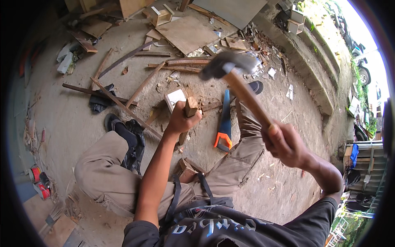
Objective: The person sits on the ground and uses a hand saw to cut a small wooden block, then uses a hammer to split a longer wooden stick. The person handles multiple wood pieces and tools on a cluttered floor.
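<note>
My right hand (286, 144) is closed around the wooden handle of a hammer (249, 96), held raised on the right with its dark metal head (224, 66) blurred above the work. My left hand (183, 119) grips a short piece of wood (191, 106) upright, its rough end showing above the fist. Just behind that fist lies a small box with a white face (176, 97). A handsaw (225, 119) with a blue blade and orange handle rests on the ground between my left hand and my right leg.
Long wooden strips (142, 86) lie crossed on the ground ahead and left. A flat board (187, 35) and scrap litter the far side. Concrete steps (306, 68) rise at right. A wood block (187, 169) sits near my lap. Red items (39, 181) lie far left.
</note>
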Action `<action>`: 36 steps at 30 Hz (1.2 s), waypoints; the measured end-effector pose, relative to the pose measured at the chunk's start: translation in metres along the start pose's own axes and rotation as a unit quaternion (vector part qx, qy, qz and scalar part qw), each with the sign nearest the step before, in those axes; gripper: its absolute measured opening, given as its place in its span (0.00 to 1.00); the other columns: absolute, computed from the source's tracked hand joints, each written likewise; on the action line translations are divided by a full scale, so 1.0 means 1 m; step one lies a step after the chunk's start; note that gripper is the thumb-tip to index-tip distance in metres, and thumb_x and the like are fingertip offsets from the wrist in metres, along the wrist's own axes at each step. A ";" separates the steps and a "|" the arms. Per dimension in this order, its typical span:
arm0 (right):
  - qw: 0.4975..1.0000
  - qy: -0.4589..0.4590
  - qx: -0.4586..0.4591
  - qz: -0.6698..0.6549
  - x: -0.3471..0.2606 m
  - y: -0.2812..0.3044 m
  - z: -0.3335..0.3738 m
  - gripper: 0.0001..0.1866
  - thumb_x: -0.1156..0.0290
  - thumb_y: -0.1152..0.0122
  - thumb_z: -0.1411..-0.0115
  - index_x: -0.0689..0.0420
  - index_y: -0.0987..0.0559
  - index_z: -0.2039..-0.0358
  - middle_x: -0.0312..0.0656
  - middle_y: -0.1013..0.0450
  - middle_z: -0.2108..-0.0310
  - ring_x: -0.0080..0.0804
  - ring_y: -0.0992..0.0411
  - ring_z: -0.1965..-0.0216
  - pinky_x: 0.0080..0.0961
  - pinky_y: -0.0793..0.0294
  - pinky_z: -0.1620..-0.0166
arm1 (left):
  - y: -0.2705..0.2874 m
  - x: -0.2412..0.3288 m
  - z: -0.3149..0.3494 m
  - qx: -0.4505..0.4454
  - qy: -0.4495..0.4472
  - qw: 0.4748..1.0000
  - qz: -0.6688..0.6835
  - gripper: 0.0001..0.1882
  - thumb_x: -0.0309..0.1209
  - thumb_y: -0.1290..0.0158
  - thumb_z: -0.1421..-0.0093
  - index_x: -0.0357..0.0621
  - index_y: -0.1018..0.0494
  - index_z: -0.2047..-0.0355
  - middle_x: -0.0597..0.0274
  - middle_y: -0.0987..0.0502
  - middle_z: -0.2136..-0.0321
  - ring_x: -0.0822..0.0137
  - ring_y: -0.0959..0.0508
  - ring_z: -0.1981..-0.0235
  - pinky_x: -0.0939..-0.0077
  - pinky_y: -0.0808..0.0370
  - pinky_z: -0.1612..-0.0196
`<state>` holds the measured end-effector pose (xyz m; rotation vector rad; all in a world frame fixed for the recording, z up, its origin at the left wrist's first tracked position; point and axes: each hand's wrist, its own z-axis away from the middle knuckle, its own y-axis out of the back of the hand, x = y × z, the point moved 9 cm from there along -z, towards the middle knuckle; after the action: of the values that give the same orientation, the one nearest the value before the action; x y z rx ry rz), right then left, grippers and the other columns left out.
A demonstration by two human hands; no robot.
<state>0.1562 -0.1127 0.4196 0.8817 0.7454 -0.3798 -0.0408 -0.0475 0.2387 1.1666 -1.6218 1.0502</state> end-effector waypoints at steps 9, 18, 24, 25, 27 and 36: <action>0.999 0.000 -0.048 0.014 0.005 -0.018 0.007 0.31 0.45 0.68 0.30 0.61 0.30 0.71 0.34 0.34 0.82 0.21 0.35 0.80 0.26 0.34 0.76 | -0.005 0.009 0.004 0.026 -0.007 0.998 -0.052 0.09 0.25 0.45 0.49 0.40 0.32 0.83 0.72 0.35 0.89 0.80 0.35 0.85 0.76 0.38 0.82; 0.989 -0.128 -0.077 -0.020 0.020 -0.019 0.010 0.30 0.44 0.68 0.30 0.58 0.30 0.72 0.32 0.35 0.83 0.20 0.37 0.82 0.24 0.36 0.79 | -0.010 0.016 0.010 0.038 -0.056 0.995 -0.070 0.13 0.26 0.45 0.49 0.39 0.36 0.86 0.70 0.38 0.91 0.81 0.39 0.86 0.74 0.41 0.83; 0.998 0.064 0.027 -0.004 0.003 -0.013 0.011 0.33 0.41 0.65 0.32 0.60 0.29 0.74 0.33 0.36 0.85 0.23 0.36 0.82 0.27 0.37 0.79 | -0.016 0.001 0.004 0.000 0.018 1.000 -0.005 0.12 0.25 0.46 0.51 0.40 0.37 0.86 0.71 0.38 0.91 0.80 0.39 0.86 0.74 0.41 0.83; 0.998 0.019 -0.023 0.051 0.009 -0.019 0.007 0.32 0.42 0.64 0.32 0.61 0.29 0.73 0.34 0.35 0.84 0.25 0.36 0.82 0.29 0.35 0.77 | -0.016 0.000 0.004 -0.003 0.031 1.000 -0.004 0.12 0.25 0.46 0.51 0.40 0.37 0.86 0.71 0.37 0.91 0.80 0.39 0.86 0.74 0.41 0.83; 0.996 -0.012 -0.059 0.065 0.008 -0.021 0.007 0.31 0.43 0.63 0.32 0.60 0.29 0.73 0.32 0.36 0.84 0.23 0.37 0.82 0.26 0.37 0.78 | -0.013 -0.003 0.001 0.010 0.028 1.000 0.000 0.13 0.25 0.45 0.50 0.40 0.36 0.86 0.71 0.36 0.91 0.81 0.38 0.86 0.75 0.40 0.82; 0.993 -0.029 -0.075 0.089 0.012 -0.026 0.009 0.32 0.44 0.66 0.31 0.61 0.29 0.74 0.34 0.35 0.84 0.23 0.38 0.81 0.28 0.34 0.75 | -0.020 -0.003 0.005 -0.021 0.006 0.999 -0.027 0.13 0.25 0.45 0.49 0.41 0.36 0.86 0.71 0.37 0.90 0.81 0.38 0.85 0.75 0.41 0.83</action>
<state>0.1530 -0.1356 0.4007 0.7843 0.6270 -0.1875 -0.0219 -0.0555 0.2374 1.1672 -1.5863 0.9828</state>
